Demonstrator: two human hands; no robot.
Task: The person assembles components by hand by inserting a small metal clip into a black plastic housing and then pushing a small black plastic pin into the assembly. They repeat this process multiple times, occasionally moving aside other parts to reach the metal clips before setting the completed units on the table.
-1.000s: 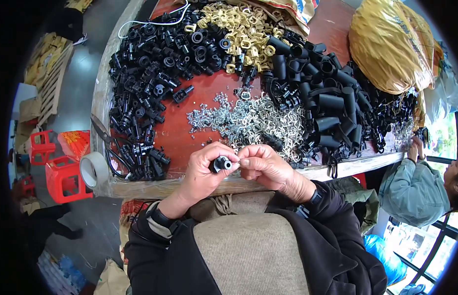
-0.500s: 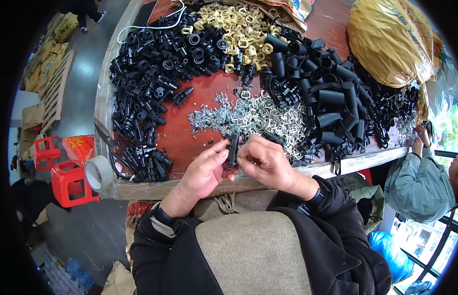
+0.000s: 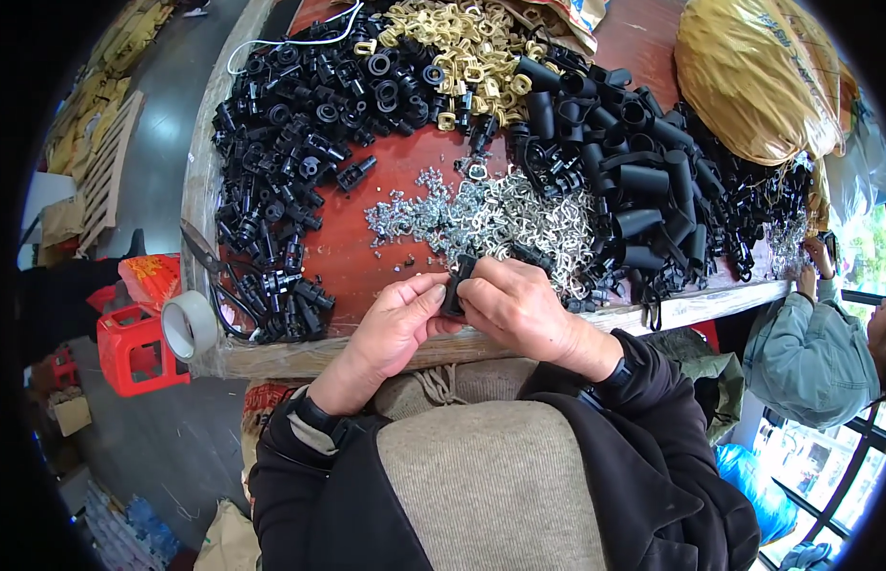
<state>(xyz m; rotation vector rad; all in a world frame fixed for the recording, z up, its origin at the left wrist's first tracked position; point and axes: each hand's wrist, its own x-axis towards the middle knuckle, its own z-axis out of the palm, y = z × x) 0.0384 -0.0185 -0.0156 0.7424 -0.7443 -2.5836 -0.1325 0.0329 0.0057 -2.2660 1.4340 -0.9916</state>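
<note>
Just above the table's near edge, both hands meet around a small black plastic part. My left hand pinches it from the left between thumb and fingers. From the right, the curled fingers of my right hand press against its upper end and cover part of it. Whether a smaller piece sits under those fingers is hidden. Right beyond the hands lie a heap of small silvery screws and a pile of pale metal rings or clips on the red tabletop.
Black fittings cover the table's left side, with yellow clips at the back. Black tubes are heaped right. Scissors and a tape roll lie at the left edge, near a red stool. Another person works far right.
My right hand has shifted slightly up and left, its fingers now over the upper part of the black piece. The piece is more covered. A dark figure has moved in at the far left.
</note>
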